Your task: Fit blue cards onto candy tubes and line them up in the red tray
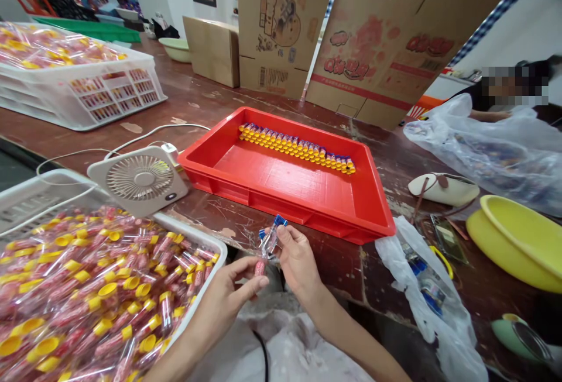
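Observation:
My left hand (235, 285) is closed on a small tube with pink contents (260, 268), pinched between thumb and fingers. My right hand (301, 259) grips small clear plastic pieces with blue ends (273, 234), close beside the tube; their exact kind I cannot make out. Both hands are in front of the near wall of a red tray (281, 209). Along the tray's far side lie stacked rows of tubes with yellow caps (294, 147). At my left, a white basket (211, 241) is heaped with yellow-capped, pink-filled clear tubes (105, 288).
A small fan (144, 178) with a cable stands left of the tray. Stacked white baskets (88, 101) occupy the far left, cardboard boxes (281, 31) the back. On the right are a plastic bag (443, 317), a yellow basin (518, 247) and a white case (452, 190); a person sits beyond.

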`<state>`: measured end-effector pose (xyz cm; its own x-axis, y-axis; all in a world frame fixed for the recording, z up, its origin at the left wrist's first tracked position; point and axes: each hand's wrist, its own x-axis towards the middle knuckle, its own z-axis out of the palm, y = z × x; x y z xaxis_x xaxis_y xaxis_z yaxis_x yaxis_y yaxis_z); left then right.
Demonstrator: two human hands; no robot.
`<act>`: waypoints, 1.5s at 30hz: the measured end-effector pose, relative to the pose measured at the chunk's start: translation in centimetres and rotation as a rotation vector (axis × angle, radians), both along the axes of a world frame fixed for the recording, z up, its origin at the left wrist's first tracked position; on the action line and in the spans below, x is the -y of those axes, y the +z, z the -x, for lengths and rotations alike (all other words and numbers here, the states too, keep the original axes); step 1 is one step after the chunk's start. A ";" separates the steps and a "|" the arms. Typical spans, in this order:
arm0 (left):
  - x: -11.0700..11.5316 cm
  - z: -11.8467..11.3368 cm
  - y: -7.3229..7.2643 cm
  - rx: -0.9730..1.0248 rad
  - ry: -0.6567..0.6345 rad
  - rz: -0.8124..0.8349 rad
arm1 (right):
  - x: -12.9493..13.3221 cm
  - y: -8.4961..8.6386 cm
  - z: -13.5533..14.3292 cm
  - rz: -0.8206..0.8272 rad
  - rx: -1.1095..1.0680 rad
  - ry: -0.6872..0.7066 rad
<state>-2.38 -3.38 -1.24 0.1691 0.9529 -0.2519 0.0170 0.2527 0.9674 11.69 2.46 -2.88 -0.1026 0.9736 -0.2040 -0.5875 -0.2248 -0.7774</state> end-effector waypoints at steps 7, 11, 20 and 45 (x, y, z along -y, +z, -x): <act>-0.3 0.3 -0.2 0.031 -0.018 0.010 | 0.7 -0.1 0.3 -0.099 0.093 0.109; -0.4 0.3 -0.4 0.111 0.072 0.031 | 1.1 -0.5 0.4 -0.190 0.221 0.158; -0.5 1.6 -0.5 0.137 0.145 -0.125 | 1.5 -0.7 0.8 -0.158 0.146 0.227; -0.8 1.6 -2.2 0.285 0.528 -0.020 | 2.7 -0.3 2.6 -0.069 0.074 0.219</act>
<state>-4.02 -2.60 -3.39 -0.2707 0.9304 -0.2472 -0.3667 0.1377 0.9201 9.09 -0.20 -3.22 -0.2998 0.9417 -0.1528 -0.4714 -0.2855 -0.8344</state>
